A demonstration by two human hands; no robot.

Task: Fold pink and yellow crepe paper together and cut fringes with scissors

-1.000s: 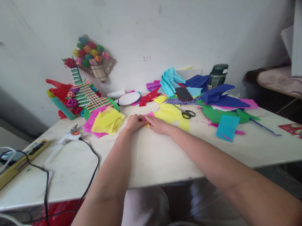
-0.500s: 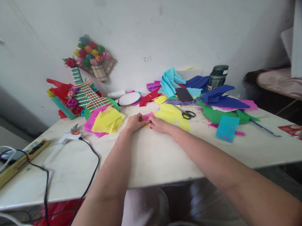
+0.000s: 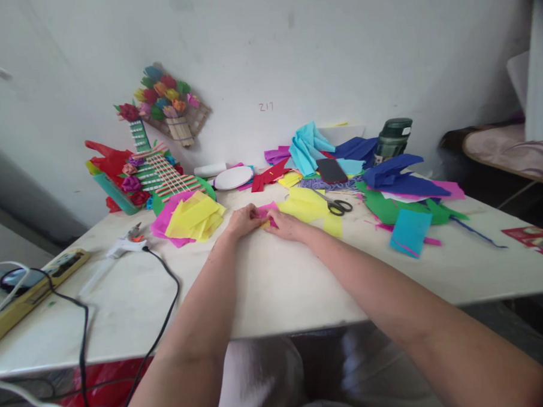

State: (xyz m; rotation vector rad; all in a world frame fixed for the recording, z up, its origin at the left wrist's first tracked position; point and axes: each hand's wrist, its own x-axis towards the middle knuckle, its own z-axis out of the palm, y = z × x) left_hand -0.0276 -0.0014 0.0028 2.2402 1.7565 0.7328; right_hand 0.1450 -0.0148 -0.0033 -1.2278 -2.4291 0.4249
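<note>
My left hand (image 3: 244, 221) and my right hand (image 3: 285, 225) meet at the middle of the table, fingers closed on a small piece of pink and yellow crepe paper (image 3: 265, 213). Most of that piece is hidden under the fingers. Right behind my right hand lies a yellow paper sheet (image 3: 305, 205), with black-handled scissors (image 3: 339, 207) at its right edge. To the left of my left hand, a stack of yellow paper pieces (image 3: 195, 217) rests on pink paper (image 3: 164, 223).
A glue gun (image 3: 124, 245) with a black cord and a power strip (image 3: 41, 285) lie at left. Behind stands a flower-decorated guitar craft (image 3: 166, 175). Coloured paper, a phone (image 3: 332, 171), a dark green bottle (image 3: 393, 139) and a blue paper piece (image 3: 411, 232) lie to the right.
The fingers have shifted slightly on the small paper, and a bit more yellow shows between them. Both arms stay in nearly the same place.
</note>
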